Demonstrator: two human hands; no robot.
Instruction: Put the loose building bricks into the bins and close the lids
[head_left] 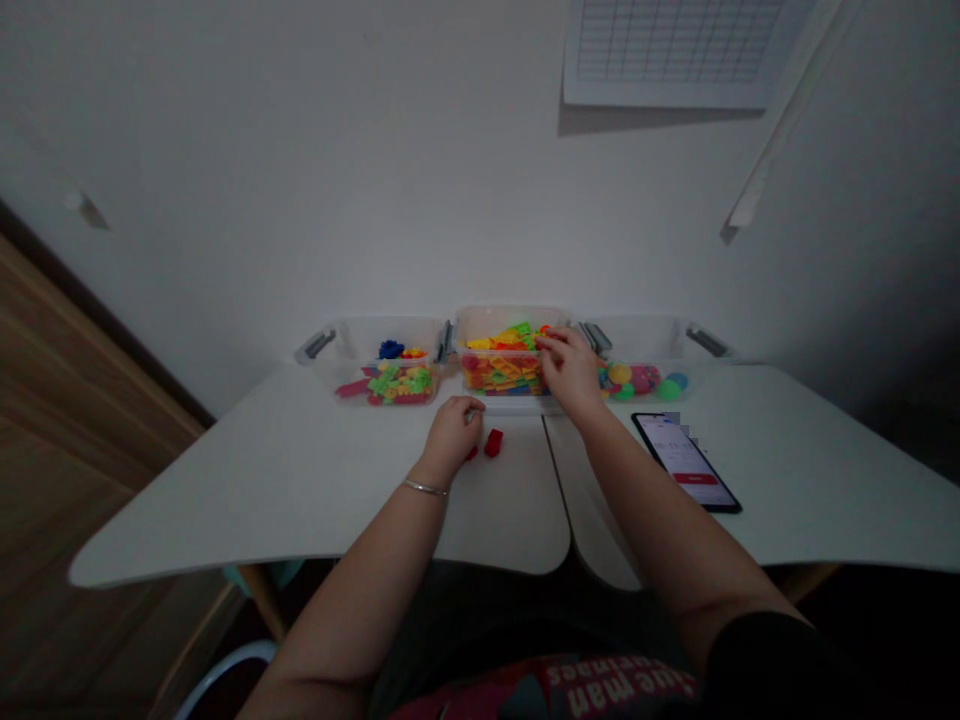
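My left hand [452, 433] rests on the white table [300, 480], fingers curled closed over something small I cannot make out, with a silver bracelet on the wrist. A small red block [493, 442] lies on the table just right of it, and another bit of red shows under the hand's edge. My right hand [568, 370] reaches into the middle clear bin [495, 322], full of yellow, orange and green plastic pieces. Its fingertips are pinched among the pieces at the bin's right side; what they hold is hidden.
A left clear bin [352, 345] holds green, red and blue blocks. A right clear bin [660, 340] holds coloured balls. A phone [686, 462] with a lit screen lies on the right table. A seam [559, 490] splits the two tabletops. A wall rises behind the bins.
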